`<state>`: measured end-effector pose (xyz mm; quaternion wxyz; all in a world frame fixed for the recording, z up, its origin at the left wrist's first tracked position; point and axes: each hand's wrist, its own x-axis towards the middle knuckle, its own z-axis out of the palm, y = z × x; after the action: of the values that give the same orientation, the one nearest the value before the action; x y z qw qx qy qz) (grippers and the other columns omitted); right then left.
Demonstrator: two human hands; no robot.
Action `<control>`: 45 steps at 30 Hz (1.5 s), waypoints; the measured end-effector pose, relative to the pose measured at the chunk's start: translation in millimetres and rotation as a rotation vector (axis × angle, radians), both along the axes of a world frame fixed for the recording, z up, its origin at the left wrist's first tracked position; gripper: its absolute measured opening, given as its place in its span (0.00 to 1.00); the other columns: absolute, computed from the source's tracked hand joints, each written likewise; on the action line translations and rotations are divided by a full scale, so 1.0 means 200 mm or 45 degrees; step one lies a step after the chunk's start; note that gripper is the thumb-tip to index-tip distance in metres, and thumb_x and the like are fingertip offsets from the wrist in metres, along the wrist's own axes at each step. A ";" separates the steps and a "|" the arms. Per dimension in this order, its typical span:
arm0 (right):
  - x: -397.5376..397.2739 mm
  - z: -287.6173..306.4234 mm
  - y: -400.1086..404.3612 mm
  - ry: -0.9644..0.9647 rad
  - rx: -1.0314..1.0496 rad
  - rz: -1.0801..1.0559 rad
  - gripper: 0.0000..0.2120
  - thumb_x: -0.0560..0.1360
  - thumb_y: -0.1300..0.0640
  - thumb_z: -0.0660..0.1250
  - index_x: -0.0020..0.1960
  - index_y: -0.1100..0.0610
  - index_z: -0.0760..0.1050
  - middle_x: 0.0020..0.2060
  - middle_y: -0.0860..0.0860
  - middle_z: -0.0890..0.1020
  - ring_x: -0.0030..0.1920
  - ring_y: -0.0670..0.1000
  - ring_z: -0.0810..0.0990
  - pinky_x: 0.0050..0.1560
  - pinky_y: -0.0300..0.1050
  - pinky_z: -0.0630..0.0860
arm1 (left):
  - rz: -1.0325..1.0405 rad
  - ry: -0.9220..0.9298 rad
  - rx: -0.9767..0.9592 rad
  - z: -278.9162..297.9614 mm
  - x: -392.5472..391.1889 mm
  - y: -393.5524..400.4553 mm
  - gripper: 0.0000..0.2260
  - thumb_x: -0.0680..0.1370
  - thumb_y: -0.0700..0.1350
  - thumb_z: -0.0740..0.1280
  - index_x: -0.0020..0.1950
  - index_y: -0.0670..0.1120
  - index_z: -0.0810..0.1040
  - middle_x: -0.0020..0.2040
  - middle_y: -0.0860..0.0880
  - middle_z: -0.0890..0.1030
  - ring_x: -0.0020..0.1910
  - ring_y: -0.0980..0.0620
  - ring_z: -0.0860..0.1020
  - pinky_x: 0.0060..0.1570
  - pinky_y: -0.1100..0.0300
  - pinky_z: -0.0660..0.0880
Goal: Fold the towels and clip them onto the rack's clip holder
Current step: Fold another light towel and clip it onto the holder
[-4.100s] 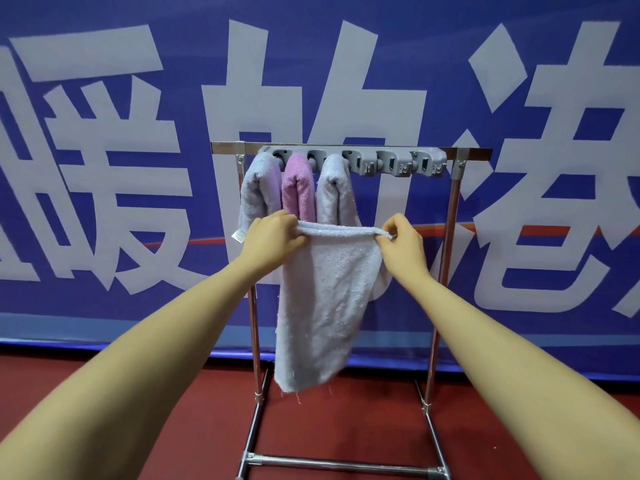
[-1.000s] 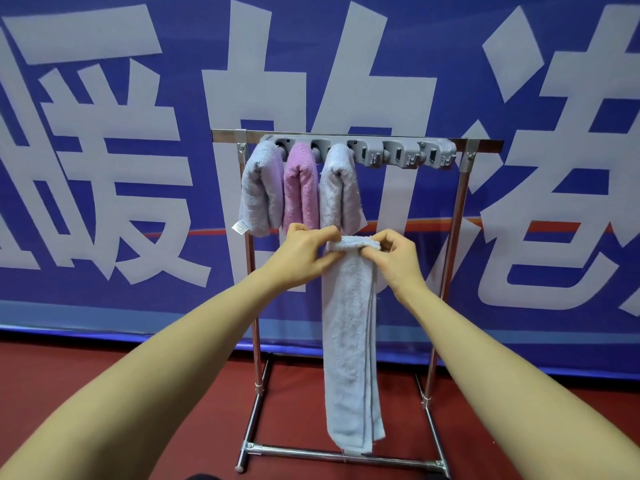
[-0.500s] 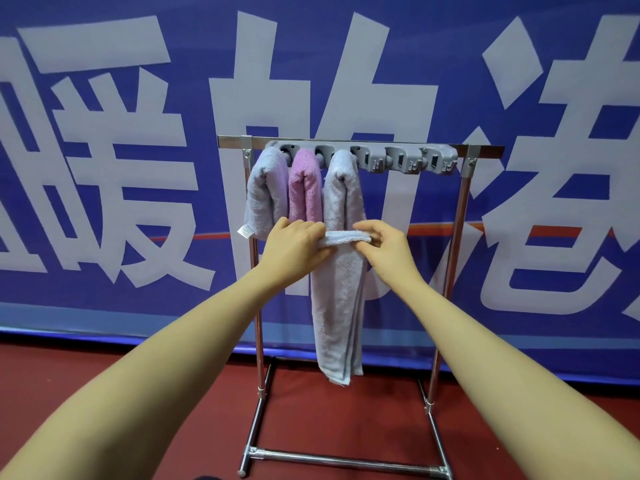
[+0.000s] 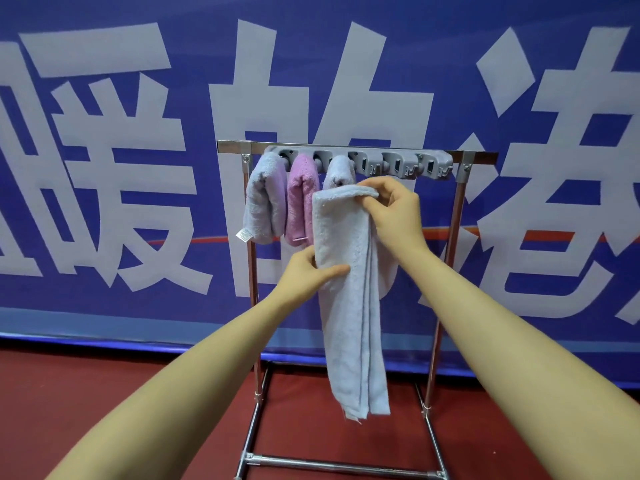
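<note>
Towel point(image 4: 349, 289): pale blue-grey, folded into a long strip, hanging upright in front of the rack point(image 4: 460, 209). Right hand point(image 4: 394, 209) pinches its top fold; left hand point(image 4: 308, 271) pinches its left edge lower down. Long axis vertical. Clip holder point(image 4: 398, 162): grey, on the top bar; three clips at left carry towels, the rest are free. Nearest free clip lies just above and slightly right of the top fold; the right hand is nearer to it.

towel point(image 4: 349, 289) before rack point(image 4: 460, 216) | three towels point(image 4: 266, 199) (left end) on clip holder point(image 4: 398, 162)
</note>
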<state>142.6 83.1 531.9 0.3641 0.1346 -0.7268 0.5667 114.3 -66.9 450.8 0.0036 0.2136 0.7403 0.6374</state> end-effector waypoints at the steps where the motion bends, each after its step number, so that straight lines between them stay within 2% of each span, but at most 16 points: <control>1: 0.01 0.02 0.01 0.024 -0.011 -0.003 0.08 0.74 0.69 0.65 0.49 0.59 0.78 0.42 0.46 0.81 0.43 0.36 0.79 0.47 0.31 0.75 | 0.001 -0.006 -0.022 -0.01 0.00 0.01 0.13 0.72 0.42 0.74 0.54 0.40 0.79 0.50 0.46 0.84 0.47 0.53 0.82 0.43 0.64 0.80; 4: 0.02 0.05 0.06 0.072 -0.037 -0.076 0.07 0.75 0.67 0.65 0.49 0.56 0.78 0.42 0.46 0.81 0.45 0.40 0.80 0.48 0.33 0.76 | 0.068 0.012 -0.030 -0.03 -0.02 0.05 0.11 0.72 0.43 0.73 0.50 0.38 0.80 0.47 0.43 0.84 0.46 0.49 0.82 0.47 0.54 0.80; 6: 0.01 0.03 0.11 0.089 -0.059 -0.180 0.06 0.75 0.65 0.65 0.48 0.55 0.77 0.43 0.46 0.81 0.46 0.43 0.80 0.47 0.33 0.75 | 0.207 0.078 -0.059 -0.02 -0.04 0.06 0.10 0.70 0.44 0.72 0.44 0.39 0.78 0.41 0.43 0.82 0.40 0.49 0.79 0.42 0.51 0.78; 9: -0.02 -0.07 0.21 -0.031 -0.061 -0.376 0.05 0.77 0.62 0.63 0.51 0.55 0.74 0.43 0.44 0.77 0.46 0.45 0.77 0.47 0.35 0.76 | 0.478 0.381 -0.322 0.04 -0.07 0.06 0.07 0.70 0.44 0.69 0.36 0.45 0.72 0.32 0.51 0.76 0.34 0.51 0.73 0.34 0.55 0.70; 11: -0.04 -0.16 0.26 -0.206 -0.001 -0.498 0.11 0.75 0.64 0.62 0.56 0.55 0.70 0.46 0.45 0.76 0.51 0.49 0.76 0.54 0.46 0.77 | 0.605 0.624 -0.546 0.09 -0.08 0.04 0.07 0.70 0.43 0.66 0.37 0.47 0.68 0.35 0.48 0.78 0.36 0.44 0.75 0.33 0.53 0.67; 13: -0.06 -0.24 0.27 -0.338 0.150 -0.589 0.20 0.71 0.69 0.62 0.60 0.54 0.68 0.51 0.49 0.75 0.56 0.54 0.74 0.59 0.52 0.73 | 0.681 0.815 -0.718 0.15 -0.10 0.04 0.06 0.69 0.41 0.65 0.38 0.47 0.68 0.38 0.45 0.80 0.38 0.40 0.75 0.35 0.55 0.62; 15: -0.07 -0.29 0.24 -0.432 0.386 -0.627 0.23 0.68 0.70 0.62 0.60 0.54 0.69 0.55 0.51 0.75 0.57 0.55 0.72 0.60 0.50 0.66 | 0.723 0.905 -0.861 0.20 -0.12 0.03 0.05 0.69 0.41 0.66 0.41 0.45 0.70 0.40 0.45 0.80 0.39 0.40 0.75 0.38 0.57 0.59; 18: -0.07 -0.34 0.17 -0.531 0.829 -0.547 0.20 0.69 0.61 0.66 0.60 0.51 0.70 0.58 0.50 0.71 0.60 0.53 0.69 0.52 0.45 0.57 | 0.782 1.062 -1.059 0.23 -0.16 0.00 0.07 0.68 0.39 0.67 0.43 0.42 0.71 0.40 0.44 0.79 0.39 0.41 0.75 0.40 0.57 0.56; 23: -0.08 -0.37 0.01 -0.324 1.096 -0.361 0.24 0.70 0.43 0.68 0.63 0.49 0.68 0.58 0.46 0.71 0.59 0.50 0.68 0.53 0.43 0.54 | 0.823 1.387 -1.178 0.23 -0.17 -0.03 0.14 0.54 0.32 0.70 0.31 0.43 0.68 0.24 0.46 0.72 0.20 0.45 0.70 0.31 0.60 0.55; 27: -0.12 -0.37 -0.15 -0.283 1.021 -0.419 0.19 0.71 0.45 0.64 0.58 0.53 0.68 0.53 0.49 0.73 0.55 0.52 0.70 0.51 0.45 0.56 | 0.761 1.513 -1.123 0.22 -0.19 -0.04 0.10 0.54 0.34 0.65 0.30 0.43 0.67 0.23 0.48 0.70 0.19 0.47 0.67 0.30 0.60 0.54; 30: -0.15 -0.36 -0.17 -0.262 0.913 -0.537 0.14 0.74 0.52 0.60 0.59 0.54 0.69 0.52 0.51 0.75 0.55 0.53 0.72 0.52 0.48 0.58 | 0.712 1.613 -1.065 0.23 -0.20 -0.04 0.05 0.56 0.36 0.61 0.30 0.43 0.68 0.23 0.48 0.69 0.20 0.46 0.67 0.29 0.60 0.55; 33: -0.14 -0.33 -0.14 -0.191 0.976 -0.618 0.13 0.75 0.60 0.58 0.59 0.56 0.71 0.49 0.52 0.77 0.52 0.54 0.74 0.51 0.47 0.57 | 0.668 1.683 -1.065 0.23 -0.21 -0.04 0.03 0.59 0.37 0.59 0.31 0.43 0.69 0.24 0.48 0.70 0.21 0.46 0.67 0.30 0.60 0.57; 38: -0.15 -0.31 -0.13 0.005 1.138 -0.780 0.17 0.70 0.65 0.66 0.58 0.57 0.74 0.43 0.53 0.79 0.43 0.57 0.77 0.45 0.47 0.57 | 0.712 1.734 -1.081 0.23 -0.18 0.00 0.09 0.58 0.35 0.68 0.31 0.44 0.69 0.25 0.48 0.70 0.22 0.46 0.67 0.30 0.60 0.56; 41: -0.15 -0.28 -0.10 0.059 1.151 -0.823 0.15 0.69 0.67 0.61 0.53 0.56 0.76 0.41 0.52 0.79 0.40 0.56 0.75 0.44 0.47 0.59 | 0.737 1.659 -1.100 0.19 -0.18 0.00 0.09 0.63 0.41 0.71 0.35 0.44 0.71 0.28 0.49 0.72 0.25 0.48 0.70 0.34 0.59 0.54; 43: -0.14 -0.27 -0.09 0.173 1.183 -0.898 0.15 0.65 0.67 0.60 0.48 0.55 0.77 0.37 0.51 0.78 0.34 0.55 0.74 0.41 0.47 0.56 | 0.750 1.536 -1.055 0.13 -0.18 0.00 0.08 0.69 0.49 0.64 0.38 0.44 0.72 0.30 0.50 0.73 0.27 0.49 0.72 0.35 0.60 0.54; 45: -0.14 -0.27 -0.07 0.229 1.167 -0.904 0.15 0.64 0.67 0.60 0.46 0.55 0.77 0.35 0.51 0.77 0.33 0.55 0.73 0.40 0.48 0.55 | 0.784 1.387 -1.029 0.08 -0.18 0.00 0.08 0.70 0.48 0.63 0.41 0.43 0.73 0.32 0.50 0.75 0.28 0.48 0.74 0.33 0.58 0.59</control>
<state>114.0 69.4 477.9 0.4965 0.0741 -0.8645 0.0244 77.7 -67.3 467.4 -0.4642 0.2643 0.8404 0.0916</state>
